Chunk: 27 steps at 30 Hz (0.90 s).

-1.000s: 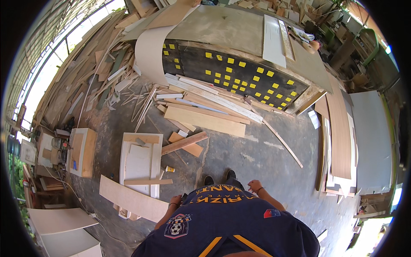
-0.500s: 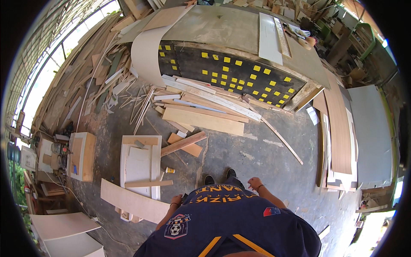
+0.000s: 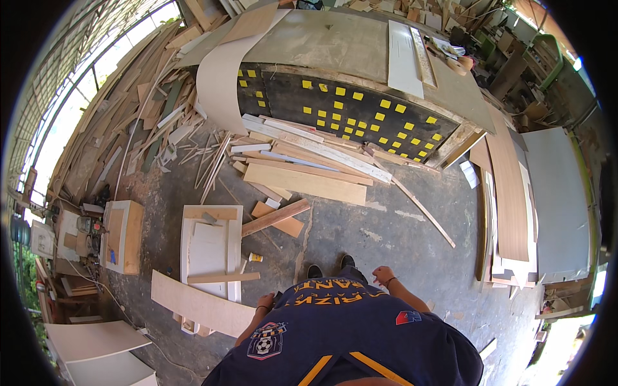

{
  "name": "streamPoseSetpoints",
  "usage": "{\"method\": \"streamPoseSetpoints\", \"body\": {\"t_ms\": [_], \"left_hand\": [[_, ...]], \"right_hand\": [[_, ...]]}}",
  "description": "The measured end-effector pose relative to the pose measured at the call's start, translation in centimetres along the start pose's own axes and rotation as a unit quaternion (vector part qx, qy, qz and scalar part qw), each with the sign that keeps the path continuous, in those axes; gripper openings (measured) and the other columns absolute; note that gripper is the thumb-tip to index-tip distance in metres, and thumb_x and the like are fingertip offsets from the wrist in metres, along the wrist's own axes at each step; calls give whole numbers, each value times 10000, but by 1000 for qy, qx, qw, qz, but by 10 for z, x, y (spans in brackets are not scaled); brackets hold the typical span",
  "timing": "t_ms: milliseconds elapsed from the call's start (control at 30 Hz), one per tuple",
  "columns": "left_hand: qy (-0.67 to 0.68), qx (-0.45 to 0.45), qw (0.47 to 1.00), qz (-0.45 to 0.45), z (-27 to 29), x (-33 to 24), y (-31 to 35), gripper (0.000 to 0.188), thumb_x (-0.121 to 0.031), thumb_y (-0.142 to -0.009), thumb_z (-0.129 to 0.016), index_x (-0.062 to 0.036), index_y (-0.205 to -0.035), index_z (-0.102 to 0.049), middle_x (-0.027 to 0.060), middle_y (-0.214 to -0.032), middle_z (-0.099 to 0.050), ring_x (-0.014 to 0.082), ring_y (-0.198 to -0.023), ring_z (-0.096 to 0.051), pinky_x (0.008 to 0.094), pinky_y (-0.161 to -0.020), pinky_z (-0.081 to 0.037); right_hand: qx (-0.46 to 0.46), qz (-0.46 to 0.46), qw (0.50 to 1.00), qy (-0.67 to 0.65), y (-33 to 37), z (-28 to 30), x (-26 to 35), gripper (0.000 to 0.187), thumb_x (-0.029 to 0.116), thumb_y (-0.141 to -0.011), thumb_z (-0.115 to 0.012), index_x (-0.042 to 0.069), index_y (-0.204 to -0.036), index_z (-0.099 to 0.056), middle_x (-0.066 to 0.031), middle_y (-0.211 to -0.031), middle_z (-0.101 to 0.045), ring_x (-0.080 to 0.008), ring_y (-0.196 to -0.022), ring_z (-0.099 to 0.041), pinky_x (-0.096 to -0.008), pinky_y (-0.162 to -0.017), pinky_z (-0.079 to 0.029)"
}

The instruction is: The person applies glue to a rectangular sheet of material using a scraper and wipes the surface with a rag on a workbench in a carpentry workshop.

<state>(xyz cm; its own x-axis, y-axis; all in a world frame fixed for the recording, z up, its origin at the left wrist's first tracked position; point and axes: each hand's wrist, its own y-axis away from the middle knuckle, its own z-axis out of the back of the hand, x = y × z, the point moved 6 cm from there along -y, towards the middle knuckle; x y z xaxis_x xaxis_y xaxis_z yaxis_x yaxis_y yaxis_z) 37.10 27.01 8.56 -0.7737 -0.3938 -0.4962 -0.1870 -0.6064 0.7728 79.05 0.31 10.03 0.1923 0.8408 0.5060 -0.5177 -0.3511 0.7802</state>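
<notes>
My right hand hangs beside my right hip above the concrete floor, with a thin dark band at the wrist. Its fingers are curled in, and nothing shows in them. My left hand hangs low at my left side, a dark band at its wrist too. A small dark shape borders its fingers, and I cannot make out whether it is held. Nearest to that hand are a long pale board and a yellow cup. A stack of white panels lies just beyond the board.
Loose planks are heaped ahead of a large workbench with yellow squares on its dark side. A curved white sheet droops off its left end. Large panels lean at the right. More timber is piled far left.
The light-brown panel at the bench's far left has shifted slightly. A co-worker's hand seen at its far end is out of sight now. My hands stay nearly still.
</notes>
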Motion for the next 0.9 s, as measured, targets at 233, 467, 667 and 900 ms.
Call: {"method": "streamPoseSetpoints", "body": {"t_ms": [233,467,667,900], "left_hand": [[-193,-2,968,-161,-4,6,-14,422,-388,-788,-455,-2,-869,-606,176,-849,-611,296,-774,-590,367,-677,-452],[-167,0,975,-144,-3,9,-8,439,-401,-788,-450,1,-865,-608,188,-885,-604,299,-833,-584,372,-726,-446],[-77,5,993,-87,-2,19,-13,480,-407,-759,-496,45,-885,-597,181,-852,-616,275,-786,-605,348,-675,-468],[-21,27,999,-41,-5,25,-19,470,-387,-761,-505,54,-904,-587,179,-852,-615,280,-789,-602,360,-683,-467]], "right_hand": [[2,3,1000,7,5,-1,4,176,182,-725,-554,25,-786,-604,-80,-593,-599,-161,-510,-597,-288,-397,-458],[5,2,1000,11,1,-4,-3,182,182,-724,-552,19,-785,-606,-81,-597,-599,-162,-518,-600,-288,-398,-459],[5,9,1000,6,8,-3,-1,193,180,-723,-549,11,-795,-607,-87,-620,-605,-166,-531,-607,-291,-411,-471],[20,8,1000,18,11,2,6,197,182,-742,-543,14,-832,-591,-91,-637,-601,-180,-539,-608,-297,-397,-460]]}}
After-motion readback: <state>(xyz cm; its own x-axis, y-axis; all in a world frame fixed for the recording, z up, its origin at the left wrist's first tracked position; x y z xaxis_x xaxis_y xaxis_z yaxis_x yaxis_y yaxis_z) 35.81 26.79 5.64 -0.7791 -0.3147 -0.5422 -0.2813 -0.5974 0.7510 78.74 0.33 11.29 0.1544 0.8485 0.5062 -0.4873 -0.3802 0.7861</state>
